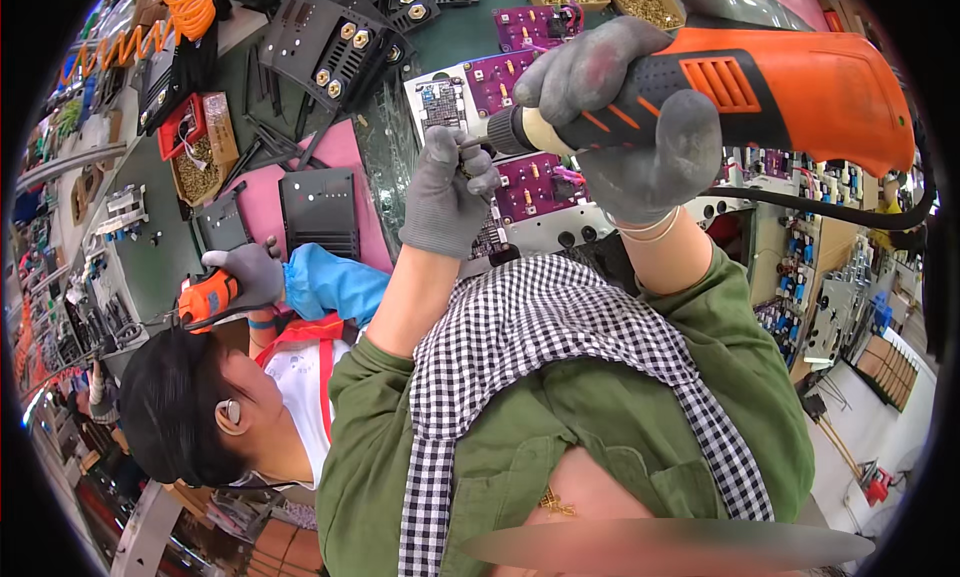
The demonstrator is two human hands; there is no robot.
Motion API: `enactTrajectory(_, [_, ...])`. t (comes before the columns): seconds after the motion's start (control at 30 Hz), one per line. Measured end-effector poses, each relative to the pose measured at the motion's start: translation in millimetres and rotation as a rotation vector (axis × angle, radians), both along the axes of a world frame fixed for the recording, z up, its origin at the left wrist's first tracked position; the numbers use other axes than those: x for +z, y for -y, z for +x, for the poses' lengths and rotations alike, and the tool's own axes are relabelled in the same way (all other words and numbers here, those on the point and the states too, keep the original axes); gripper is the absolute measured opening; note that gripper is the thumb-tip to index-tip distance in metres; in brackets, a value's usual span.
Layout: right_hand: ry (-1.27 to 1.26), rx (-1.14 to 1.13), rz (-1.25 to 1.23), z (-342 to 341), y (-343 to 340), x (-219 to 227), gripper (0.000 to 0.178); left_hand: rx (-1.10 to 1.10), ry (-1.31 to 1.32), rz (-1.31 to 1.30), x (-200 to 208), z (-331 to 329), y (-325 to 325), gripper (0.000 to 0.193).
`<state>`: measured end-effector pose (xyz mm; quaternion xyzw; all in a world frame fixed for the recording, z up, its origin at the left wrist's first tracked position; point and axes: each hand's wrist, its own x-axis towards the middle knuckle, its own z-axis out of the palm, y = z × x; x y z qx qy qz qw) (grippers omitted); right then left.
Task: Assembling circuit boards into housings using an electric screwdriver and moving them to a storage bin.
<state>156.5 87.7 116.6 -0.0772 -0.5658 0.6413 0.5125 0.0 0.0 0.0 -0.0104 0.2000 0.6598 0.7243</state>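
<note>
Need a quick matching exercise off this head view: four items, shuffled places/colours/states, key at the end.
Column 1
1. Right hand
2. Left hand
3. Circuit boards
4. Coiled line

Column 2
A. Purple, lying on the bench near the gloved hands
B. Wrapped around the big orange-and-black power tool
C. Orange, at the picture's upper left
D. Gloved, fingers curled at the tool's tip

Pairs: 1-B, 2-D, 3-A, 4-C

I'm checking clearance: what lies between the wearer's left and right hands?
The head view shows the dark nose and pale collar of the power driver, plus a purple circuit board.
</note>
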Motion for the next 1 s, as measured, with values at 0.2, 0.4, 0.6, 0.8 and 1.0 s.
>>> enactTrajectory(0.2, [0.012,-0.076,0.03,-4.3,1.1,-4.2,0.048,0.081,-0.136,-0.003,3.3,4.6,-1.1,0.028])
enactTrajectory(0.4, [-0.129,-0.007,0.03,-9.2,-21.4,-23.4,0.028,0.192,-1.254,-0.169,-32.9,-48.2,-16.8,0.03])
enactTrajectory(0.6, [0.043,-0.361,0.105,-31.3,-29.7,-37.2,0.006,0.016,-2.216,0.119,-41.1,-41.1,-33.0,0.031])
enactTrajectory(0.8, [0.064,-0.449,-0.157,-56.1,-39.9,-41.3,0.061,0.027,-2.202,0.078,-26.3,-34.8,-31.4,0.022])
enactTrajectory(1.0, [0.175,-0.461,-0.249,-68.1,-54.5,-43.5,0.033,-0.003,-2.324,0.18,-33.0,-21.0,-34.6,0.024])
